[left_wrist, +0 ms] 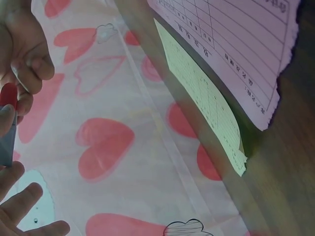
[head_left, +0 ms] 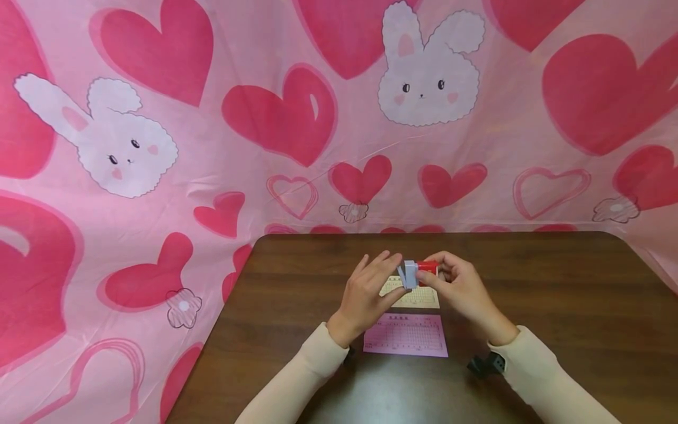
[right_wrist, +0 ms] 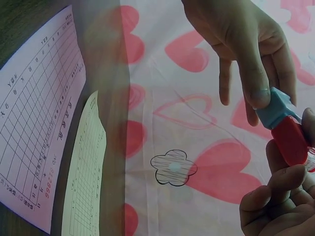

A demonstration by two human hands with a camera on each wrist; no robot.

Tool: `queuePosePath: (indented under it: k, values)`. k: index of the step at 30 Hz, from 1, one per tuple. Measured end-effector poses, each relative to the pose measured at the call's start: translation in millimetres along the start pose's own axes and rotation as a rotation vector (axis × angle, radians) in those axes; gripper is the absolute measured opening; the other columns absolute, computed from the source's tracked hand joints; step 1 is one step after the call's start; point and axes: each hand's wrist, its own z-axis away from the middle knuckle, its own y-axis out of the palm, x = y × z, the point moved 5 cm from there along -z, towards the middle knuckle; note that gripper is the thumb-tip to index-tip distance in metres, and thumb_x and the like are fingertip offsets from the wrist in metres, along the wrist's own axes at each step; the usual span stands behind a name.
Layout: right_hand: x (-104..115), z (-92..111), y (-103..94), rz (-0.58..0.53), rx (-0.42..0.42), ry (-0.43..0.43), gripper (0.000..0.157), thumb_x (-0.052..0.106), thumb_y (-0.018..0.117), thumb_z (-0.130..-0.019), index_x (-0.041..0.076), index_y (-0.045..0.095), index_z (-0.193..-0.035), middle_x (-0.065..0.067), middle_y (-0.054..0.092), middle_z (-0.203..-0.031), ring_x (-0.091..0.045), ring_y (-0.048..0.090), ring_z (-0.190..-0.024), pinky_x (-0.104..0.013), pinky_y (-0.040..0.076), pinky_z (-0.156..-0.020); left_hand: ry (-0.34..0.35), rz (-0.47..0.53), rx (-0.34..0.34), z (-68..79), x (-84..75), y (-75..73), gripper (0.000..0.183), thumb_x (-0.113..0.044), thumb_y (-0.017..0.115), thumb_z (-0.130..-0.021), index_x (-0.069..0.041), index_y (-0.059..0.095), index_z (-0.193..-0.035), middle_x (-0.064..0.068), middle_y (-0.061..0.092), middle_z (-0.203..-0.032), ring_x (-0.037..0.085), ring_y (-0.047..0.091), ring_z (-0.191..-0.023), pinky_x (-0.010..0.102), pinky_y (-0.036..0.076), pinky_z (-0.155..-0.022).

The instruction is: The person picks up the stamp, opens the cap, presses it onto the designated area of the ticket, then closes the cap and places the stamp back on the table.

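Observation:
A small red and light-blue block-shaped device (head_left: pixel 426 270) is held up above the table between both hands. Its red body (right_wrist: pixel 289 140) is gripped by my right hand (head_left: pixel 459 281), thumb on the near side and fingers behind. From the light-blue end (head_left: pixel 410 274), a thin flap stands out at an angle toward the left. My left hand (head_left: pixel 365 294) pinches this flap end between thumb and index finger, the other fingers spread. In the right wrist view the left thumb lies flat on the light-blue part.
Below the hands, a pink printed form (head_left: pixel 405 335) lies on the dark wooden table (head_left: pixel 296 294). Behind it is a pale yellow form (head_left: pixel 421 299), partly covered by the hands in the head view. A pink cloth (head_left: pixel 243 165) with hearts and rabbits hangs behind the table.

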Motion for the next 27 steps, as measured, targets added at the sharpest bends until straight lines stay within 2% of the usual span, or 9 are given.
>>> queuePosePath:
  k: [4, 10, 16, 22, 27]
  values:
    - [1, 2, -1.1, -0.016, -0.007, 0.004, 0.016, 0.003, 0.077, -0.095, -0.003, 0.069, -0.107, 0.002, 0.073, -0.081, -0.009, 0.052, -0.057, -0.026, 0.044, -0.052, -0.015, -0.004, 0.005, -0.5, 2.0, -2.4, 0.069, -0.022, 0.095, -0.079, -0.003, 0.064, -0.138, 0.011, 0.072, -0.134, 0.029, 0.066, -0.129, 0.057, 0.048, -0.109]
    - [2, 3, -4.3, 0.015, -0.020, 0.019, 0.018, 0.005, 0.079, -0.094, -0.001, 0.069, -0.108, 0.001, 0.073, -0.081, -0.017, 0.054, -0.058, -0.026, 0.044, -0.054, -0.048, 0.006, 0.006, 0.4, 9.2, -9.3, 0.066, -0.021, 0.095, -0.079, -0.002, 0.065, -0.135, 0.011, 0.073, -0.132, 0.030, 0.066, -0.129, 0.059, 0.047, -0.110]
    - [1, 7, -7.3, 0.072, -0.017, 0.027, 0.021, 0.007, 0.081, -0.093, 0.001, 0.070, -0.109, -0.001, 0.070, -0.080, -0.013, 0.051, -0.060, -0.026, 0.041, -0.052, -0.086, -0.028, 0.016, 8.9, 17.8, -17.3, 0.064, -0.023, 0.096, -0.078, -0.001, 0.067, -0.132, 0.012, 0.074, -0.129, 0.029, 0.067, -0.127, 0.059, 0.047, -0.110]
    - [-4, 11, -12.2, 0.140, -0.015, 0.045, 0.022, 0.013, 0.082, -0.093, 0.004, 0.070, -0.109, -0.005, 0.067, -0.079, -0.020, 0.052, -0.064, -0.026, 0.042, -0.054, -0.074, -0.051, -0.020, 17.0, 29.7, -28.8, 0.061, -0.020, 0.096, -0.077, 0.001, 0.070, -0.129, 0.014, 0.075, -0.125, 0.032, 0.069, -0.124, 0.061, 0.048, -0.108]
    - [-6, 13, -15.1, 0.172, -0.007, 0.027, 0.023, 0.013, 0.084, -0.092, 0.007, 0.070, -0.109, -0.004, 0.065, -0.079, -0.021, 0.053, -0.065, -0.026, 0.044, -0.054, -0.074, -0.066, -0.052, 19.3, 40.3, -36.7, 0.061, -0.014, 0.098, -0.073, 0.002, 0.072, -0.126, 0.015, 0.076, -0.123, 0.034, 0.070, -0.122, 0.064, 0.049, -0.104]
